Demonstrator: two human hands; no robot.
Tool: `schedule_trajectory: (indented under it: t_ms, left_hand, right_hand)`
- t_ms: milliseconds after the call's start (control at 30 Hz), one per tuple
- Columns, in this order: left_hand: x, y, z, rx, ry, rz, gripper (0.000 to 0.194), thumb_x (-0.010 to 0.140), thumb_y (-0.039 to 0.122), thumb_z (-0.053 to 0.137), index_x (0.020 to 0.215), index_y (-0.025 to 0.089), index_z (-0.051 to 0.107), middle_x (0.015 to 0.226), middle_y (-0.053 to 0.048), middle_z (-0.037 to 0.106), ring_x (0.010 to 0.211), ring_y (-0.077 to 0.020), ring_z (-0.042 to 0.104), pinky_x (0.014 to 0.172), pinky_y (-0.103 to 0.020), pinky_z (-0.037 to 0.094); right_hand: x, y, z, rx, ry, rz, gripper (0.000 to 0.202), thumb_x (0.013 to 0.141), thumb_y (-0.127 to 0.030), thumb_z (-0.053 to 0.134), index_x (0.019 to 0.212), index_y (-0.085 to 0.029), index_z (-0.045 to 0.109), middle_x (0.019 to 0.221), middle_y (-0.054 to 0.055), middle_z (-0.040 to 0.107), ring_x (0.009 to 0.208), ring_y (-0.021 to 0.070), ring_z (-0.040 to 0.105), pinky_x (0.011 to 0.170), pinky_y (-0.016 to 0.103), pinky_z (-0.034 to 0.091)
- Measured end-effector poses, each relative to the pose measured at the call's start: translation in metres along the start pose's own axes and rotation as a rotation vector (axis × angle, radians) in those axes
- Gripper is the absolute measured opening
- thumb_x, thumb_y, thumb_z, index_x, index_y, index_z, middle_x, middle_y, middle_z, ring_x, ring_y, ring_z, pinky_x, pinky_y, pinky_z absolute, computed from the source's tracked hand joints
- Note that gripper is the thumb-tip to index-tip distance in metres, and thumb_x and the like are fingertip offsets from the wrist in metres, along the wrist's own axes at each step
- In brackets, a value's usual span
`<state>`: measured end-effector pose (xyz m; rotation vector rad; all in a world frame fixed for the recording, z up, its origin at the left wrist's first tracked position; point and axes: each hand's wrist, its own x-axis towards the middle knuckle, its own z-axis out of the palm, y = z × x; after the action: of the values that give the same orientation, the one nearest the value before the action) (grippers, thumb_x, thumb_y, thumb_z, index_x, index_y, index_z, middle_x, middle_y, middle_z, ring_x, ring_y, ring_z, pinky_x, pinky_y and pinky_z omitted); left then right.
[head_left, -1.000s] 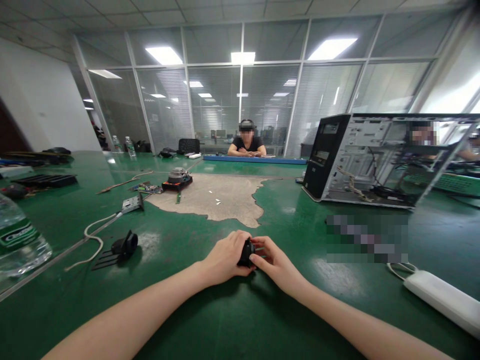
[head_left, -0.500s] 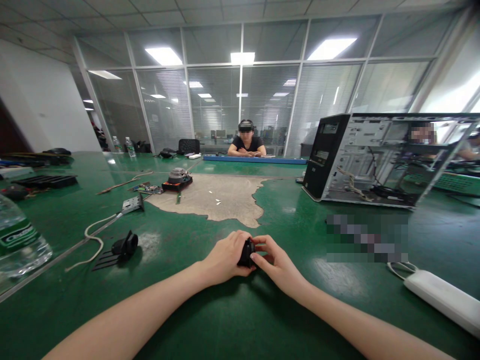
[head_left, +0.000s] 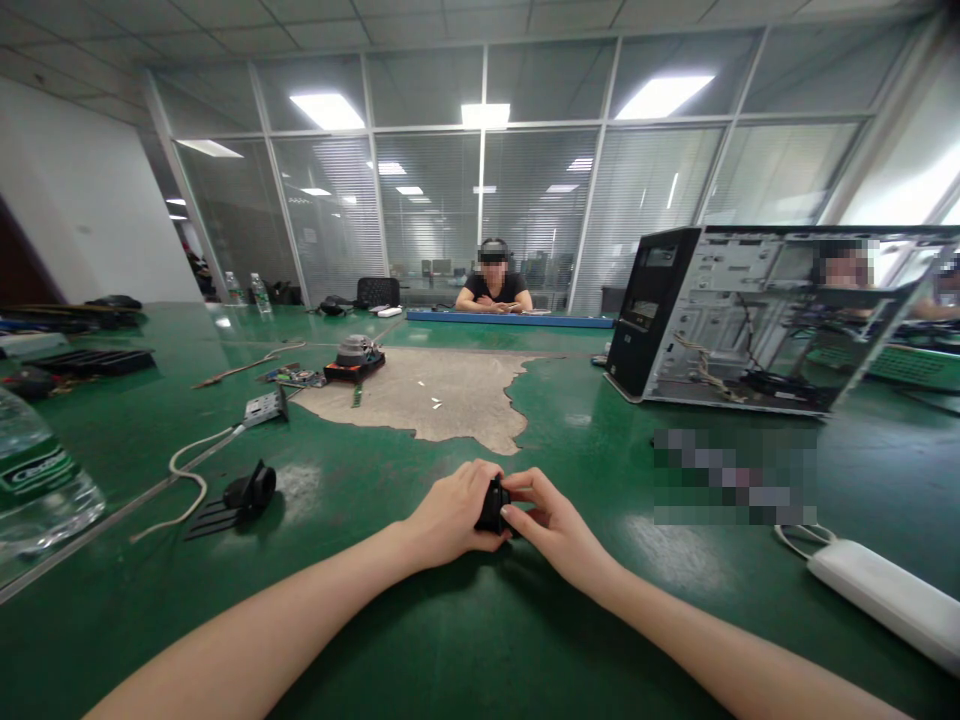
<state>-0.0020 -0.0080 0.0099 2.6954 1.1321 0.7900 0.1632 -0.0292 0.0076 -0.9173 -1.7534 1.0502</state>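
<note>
A small black plastic part (head_left: 491, 508) is held between my two hands in the middle of the green table, low over its surface. My left hand (head_left: 452, 512) wraps round it from the left, thumb beneath and fingers over the top. From the right, my right hand (head_left: 549, 517) pinches its edge between thumb and fingertips. Fingers cover much of the part, so I cannot make out its exact kind. To the left lies a black plastic piece with a round duct and flat prongs (head_left: 244, 497).
An open computer case (head_left: 667, 320) stands at the right, near a white power strip (head_left: 885, 595). At the left are a water bottle (head_left: 37, 480) and a metal bracket with a cable (head_left: 264, 407). A fan cooler (head_left: 356, 358) sits farther back. A person (head_left: 493, 285) leans on the far edge.
My hands stay in almost the same place around the black part. Only slight finger movement shows.
</note>
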Motion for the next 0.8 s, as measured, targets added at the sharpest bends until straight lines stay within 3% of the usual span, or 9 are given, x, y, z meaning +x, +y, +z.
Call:
schedule_trajectory:
  t_ms: [200, 433, 800]
  left_hand:
    - [0.0001, 0.0002, -0.0004, -0.007, -0.007, -0.005, 0.053, 0.063, 0.031, 0.062, 0.107, 0.021, 0.034, 0.099, -0.005, 0.048, 0.091, -0.0223, 0.049, 0.076, -0.036, 0.043]
    - [-0.0003, 0.0011, -0.0023, 0.000, -0.011, 0.011, 0.052, 0.064, 0.031, 0.061, 0.106, 0.020, 0.033, 0.100, -0.005, 0.048, 0.091, -0.0217, 0.048, 0.076, -0.035, 0.043]
    - [-0.0004, -0.0003, -0.0008, 0.017, -0.007, 0.012, 0.053, 0.064, 0.032, 0.061, 0.107, 0.020, 0.033, 0.097, -0.005, 0.047, 0.088, -0.0214, 0.049, 0.074, -0.034, 0.043]
  right_hand:
    - [-0.0005, 0.0021, 0.0003, 0.003, -0.029, 0.044, 0.023, 0.078, -0.028, 0.051, 0.098, -0.020, 0.044, 0.094, 0.004, 0.053, 0.083, 0.0153, 0.056, 0.068, 0.029, 0.050]
    - [-0.0012, -0.0001, -0.0007, -0.067, 0.031, -0.074, 0.014, 0.077, -0.025, 0.053, 0.090, -0.020, 0.050, 0.095, 0.004, 0.050, 0.092, 0.0172, 0.052, 0.068, 0.027, 0.049]
    - [0.0003, 0.0051, -0.0011, 0.031, -0.057, 0.045, 0.022, 0.078, -0.027, 0.052, 0.097, -0.019, 0.045, 0.092, 0.004, 0.054, 0.083, 0.0158, 0.056, 0.069, 0.031, 0.050]
